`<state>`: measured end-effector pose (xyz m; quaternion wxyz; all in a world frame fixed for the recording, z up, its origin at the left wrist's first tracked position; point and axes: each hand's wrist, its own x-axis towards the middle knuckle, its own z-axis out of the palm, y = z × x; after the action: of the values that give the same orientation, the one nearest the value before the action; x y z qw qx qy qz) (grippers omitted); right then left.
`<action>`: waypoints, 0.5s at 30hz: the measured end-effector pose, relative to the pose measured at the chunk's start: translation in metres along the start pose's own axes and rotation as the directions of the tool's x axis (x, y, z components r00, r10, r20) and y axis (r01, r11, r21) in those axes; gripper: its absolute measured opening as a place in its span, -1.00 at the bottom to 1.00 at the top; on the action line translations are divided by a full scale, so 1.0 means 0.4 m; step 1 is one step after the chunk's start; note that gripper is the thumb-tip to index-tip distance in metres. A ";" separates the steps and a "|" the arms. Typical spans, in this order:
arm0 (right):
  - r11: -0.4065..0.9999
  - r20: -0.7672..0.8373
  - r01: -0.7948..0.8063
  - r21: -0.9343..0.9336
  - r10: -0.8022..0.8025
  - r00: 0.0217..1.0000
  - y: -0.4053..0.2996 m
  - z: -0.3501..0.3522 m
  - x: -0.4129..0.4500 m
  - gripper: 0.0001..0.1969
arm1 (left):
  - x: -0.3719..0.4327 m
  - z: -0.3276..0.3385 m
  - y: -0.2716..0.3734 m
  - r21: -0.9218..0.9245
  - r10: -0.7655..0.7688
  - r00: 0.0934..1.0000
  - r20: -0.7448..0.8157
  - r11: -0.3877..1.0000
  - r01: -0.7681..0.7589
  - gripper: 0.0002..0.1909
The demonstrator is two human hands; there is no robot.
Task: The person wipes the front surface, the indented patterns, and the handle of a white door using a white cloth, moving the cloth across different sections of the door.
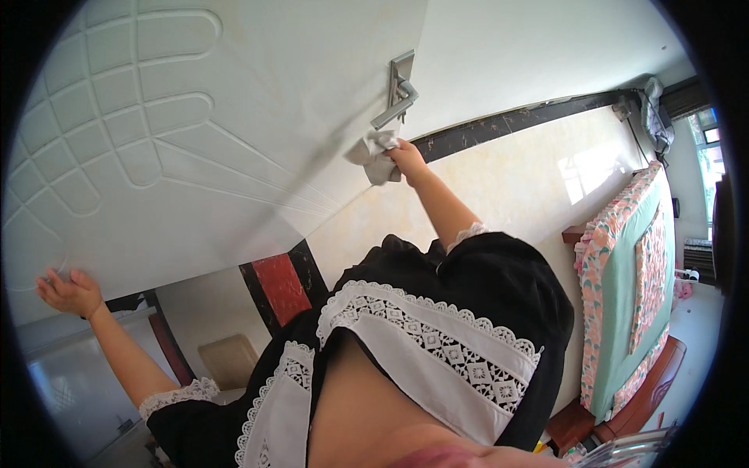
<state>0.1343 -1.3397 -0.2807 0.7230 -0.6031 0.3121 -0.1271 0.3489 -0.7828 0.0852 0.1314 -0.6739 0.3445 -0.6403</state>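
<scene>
My right hand [411,162] grips a crumpled pale grey cloth [377,161]. The cloth is just below the silver lever handle [398,105] of a white door [263,117], near the door's edge. I cannot tell whether it touches the door. Raised, crossing lines and loops are moulded into the door's face. Far to the left, my left hand [71,292] is empty, fingers apart, at the door's surface near its other edge. It seems to rest against the door.
To the right stands a bed with a green and floral cover [623,281] and a brown wooden headboard [649,389]. A dark marble strip [485,128] borders the cream tiled floor [497,181]. A red panel [282,289] and a beige object [228,360] show past the door. A window [709,152] is at far right.
</scene>
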 end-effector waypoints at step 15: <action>0.916 -0.443 -0.147 -0.372 -0.036 0.896 0.092 0.021 0.111 -0.64 | 0.006 0.007 0.004 -0.014 0.026 0.998 -0.049 1.000 -0.027 -0.53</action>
<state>0.1666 -1.3491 -0.3282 0.4995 -0.6828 0.5042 -0.1733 0.3509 -0.7863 0.0858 0.1264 -0.6546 0.3611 -0.6520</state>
